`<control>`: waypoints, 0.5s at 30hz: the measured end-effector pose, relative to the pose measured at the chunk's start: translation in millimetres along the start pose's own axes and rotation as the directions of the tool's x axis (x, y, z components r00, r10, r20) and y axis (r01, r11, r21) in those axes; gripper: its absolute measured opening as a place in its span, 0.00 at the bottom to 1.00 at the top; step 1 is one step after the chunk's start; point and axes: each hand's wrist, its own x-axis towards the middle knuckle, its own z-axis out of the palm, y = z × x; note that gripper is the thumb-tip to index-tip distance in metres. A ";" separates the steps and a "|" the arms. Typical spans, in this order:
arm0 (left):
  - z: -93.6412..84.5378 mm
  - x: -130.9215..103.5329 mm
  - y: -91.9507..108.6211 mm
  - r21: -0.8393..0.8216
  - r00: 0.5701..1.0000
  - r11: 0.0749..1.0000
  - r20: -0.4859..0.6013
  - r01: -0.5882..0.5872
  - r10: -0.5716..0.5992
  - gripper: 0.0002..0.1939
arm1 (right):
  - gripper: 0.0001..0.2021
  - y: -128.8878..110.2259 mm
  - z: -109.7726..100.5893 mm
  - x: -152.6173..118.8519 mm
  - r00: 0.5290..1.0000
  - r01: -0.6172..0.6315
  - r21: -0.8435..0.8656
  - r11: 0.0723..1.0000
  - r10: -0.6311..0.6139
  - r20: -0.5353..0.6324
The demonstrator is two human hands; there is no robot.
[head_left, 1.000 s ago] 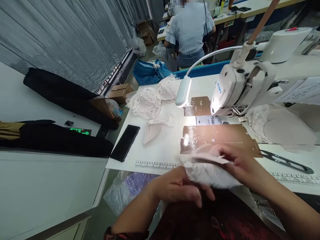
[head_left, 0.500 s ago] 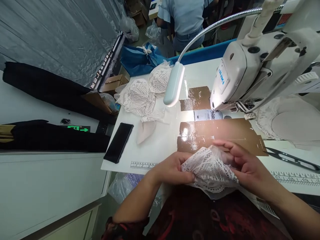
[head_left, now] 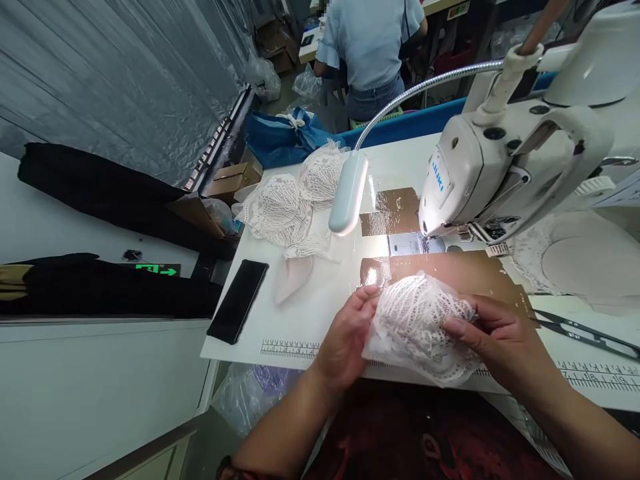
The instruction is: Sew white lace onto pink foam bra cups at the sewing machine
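Note:
A white lace cup [head_left: 423,327] is held between my hands over the table's front edge, its domed lace side up. My left hand [head_left: 347,337] supports its left edge, the fingers curled behind the fabric. On the right side, my right hand [head_left: 493,330] pinches the lace with the thumb on top. More lace cups [head_left: 279,208] lie at the back left of the table, with a small pale fabric piece [head_left: 293,277] in front of them. The needle area of the white sewing machine [head_left: 457,177] is beyond the held cup.
A black phone [head_left: 239,301] lies on the white table [head_left: 330,313] at the left. Black thread snips [head_left: 585,331] are at the right, near pale lace pieces [head_left: 590,257]. A lamp [head_left: 349,193] hangs over the table. A person in blue [head_left: 373,43] sits beyond.
The lace cup has been turned and opened out into a dome. My left hand has shifted its grip to the cup's left edge, and my right thumb has moved onto the lace. The view has tilted upward slightly.

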 end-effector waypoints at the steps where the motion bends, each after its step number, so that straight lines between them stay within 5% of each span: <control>1: 2.1 -1.2 -4.3 -0.125 0.999 0.991 -0.006 0.038 -0.039 0.27 | 0.13 -1.4 1.9 0.7 0.998 0.054 -0.013 0.998 -0.054 -0.018; 3: 9.5 -1.8 -12.1 -0.249 0.990 0.959 0.066 0.137 -0.124 0.33 | 0.11 -2.8 7.2 3.4 0.984 0.177 -0.051 0.983 -0.178 -0.010; 6: 25.2 3.8 -22.0 -0.218 0.982 0.958 0.080 0.187 -0.174 0.31 | 0.12 -1.2 17.6 6.5 0.959 0.281 -0.084 0.956 -0.277 0.057; 11: 24.9 10.5 -33.9 -0.112 0.984 0.981 -0.061 0.160 -0.168 0.26 | 0.14 6.2 21.5 5.0 0.999 0.037 0.204 0.978 -0.029 -0.042; 13: 7.6 1.6 -28.2 0.001 0.981 0.983 0.070 0.182 -0.181 0.12 | 0.14 7.8 15.6 4.9 0.994 -0.032 0.338 0.941 0.064 -0.085; 14: -2.6 -5.3 -20.8 0.068 0.963 0.979 0.177 0.193 -0.202 0.11 | 0.14 8.0 12.0 5.0 0.993 -0.049 0.362 0.931 0.083 -0.080; 15: -12.3 -13.0 -10.4 0.163 0.901 0.960 0.337 0.229 -0.272 0.17 | 0.13 7.8 8.7 5.2 0.994 -0.066 0.357 0.932 0.093 -0.060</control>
